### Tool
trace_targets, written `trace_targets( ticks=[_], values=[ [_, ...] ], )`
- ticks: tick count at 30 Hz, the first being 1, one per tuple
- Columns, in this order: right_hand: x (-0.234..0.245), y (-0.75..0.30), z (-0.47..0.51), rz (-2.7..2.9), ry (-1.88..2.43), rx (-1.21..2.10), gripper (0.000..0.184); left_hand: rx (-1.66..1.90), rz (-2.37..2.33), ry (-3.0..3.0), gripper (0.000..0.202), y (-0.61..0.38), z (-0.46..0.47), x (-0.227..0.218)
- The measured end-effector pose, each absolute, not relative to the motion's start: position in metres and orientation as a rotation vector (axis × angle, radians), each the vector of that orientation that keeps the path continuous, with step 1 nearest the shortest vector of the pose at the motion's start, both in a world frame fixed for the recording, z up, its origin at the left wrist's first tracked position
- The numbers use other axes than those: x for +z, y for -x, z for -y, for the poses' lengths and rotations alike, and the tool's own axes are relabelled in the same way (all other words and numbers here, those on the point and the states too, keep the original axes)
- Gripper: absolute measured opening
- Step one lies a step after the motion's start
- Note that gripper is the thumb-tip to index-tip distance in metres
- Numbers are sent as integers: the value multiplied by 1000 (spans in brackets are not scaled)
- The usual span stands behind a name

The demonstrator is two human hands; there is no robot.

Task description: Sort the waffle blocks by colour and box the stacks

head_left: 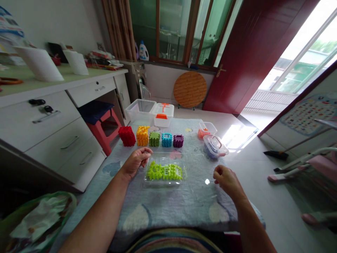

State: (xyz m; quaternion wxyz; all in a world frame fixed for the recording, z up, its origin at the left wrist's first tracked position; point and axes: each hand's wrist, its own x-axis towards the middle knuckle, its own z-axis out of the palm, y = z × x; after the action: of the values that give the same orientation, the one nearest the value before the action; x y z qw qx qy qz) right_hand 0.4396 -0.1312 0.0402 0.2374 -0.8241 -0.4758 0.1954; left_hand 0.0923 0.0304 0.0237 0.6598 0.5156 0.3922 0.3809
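Observation:
A clear plastic box (pixel 163 183) lies on the cloth in front of me, with several lime-green interlocking block pieces (pixel 164 171) inside. My left hand (pixel 137 162) pinches its upper left edge. To the box's right, faint outlines and a bright glare show a clear plastic lid (pixel 201 186), hard to make out against the cloth. At that lid's right edge, my right hand (pixel 225 178) has its fingers curled closed. Beyond the box stand block stacks in a row: red (pixel 126 136), yellow (pixel 143 136), green (pixel 154 139), blue (pixel 166 140) and purple (pixel 178 141).
Behind the stacks stand an open clear bin (pixel 140 109) and a lidded box with orange latches (pixel 162 114). Two small plastic containers, one with orange pieces (pixel 204 133) and one lidded (pixel 216 146), sit at the right. A white desk (pixel 65 91) flanks the left.

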Motion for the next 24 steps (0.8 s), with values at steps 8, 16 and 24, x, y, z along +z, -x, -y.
trace_targets(
  ticks=[8,16,24],
  values=[
    [67,-416,129,1141,1859,490,37,899,-868,-1061,32,-98,-29,23],
    [111,-363,131,1595,1476,-142,15,862,-819,-1004,32,-103,-27,19],
    [87,-303,120,2121,1272,-311,16,880,-801,-856,41,-103,-29,17]
  ],
)
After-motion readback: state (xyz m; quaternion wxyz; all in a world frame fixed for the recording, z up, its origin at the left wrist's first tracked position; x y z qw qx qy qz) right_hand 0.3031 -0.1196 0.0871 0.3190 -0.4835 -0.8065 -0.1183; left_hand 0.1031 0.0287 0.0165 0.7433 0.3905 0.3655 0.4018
